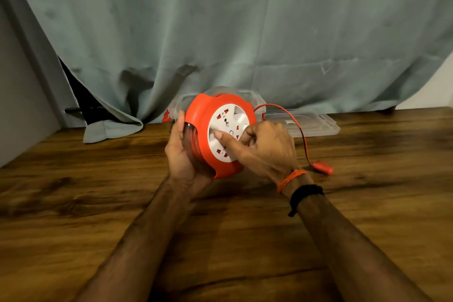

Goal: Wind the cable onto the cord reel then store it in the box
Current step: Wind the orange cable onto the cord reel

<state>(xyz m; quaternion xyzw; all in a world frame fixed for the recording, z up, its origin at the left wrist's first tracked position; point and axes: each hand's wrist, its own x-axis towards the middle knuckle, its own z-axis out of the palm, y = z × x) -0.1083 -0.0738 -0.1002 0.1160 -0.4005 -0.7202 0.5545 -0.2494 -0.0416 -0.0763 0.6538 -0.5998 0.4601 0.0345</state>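
L hand (182, 154) cupping orange cord reel (215, 135) from behind, fingers wrapped round rim, R hand (264, 147) fingers curled on white socket face (226, 121), thumb across it, loose cable (297, 127) w/ plug (323, 169) just right of R wrist, clear box (255, 100) behind fingertips

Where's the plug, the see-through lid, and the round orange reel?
plug (324, 168), head view, on its orange body lying on the table.
clear lid (318, 124), head view, on its flat top.
cord reel (196, 115), head view, on the orange rim at the upper left.

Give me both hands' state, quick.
Left hand: holds the cord reel from its side.
Right hand: fingers curled on the reel's white hub.
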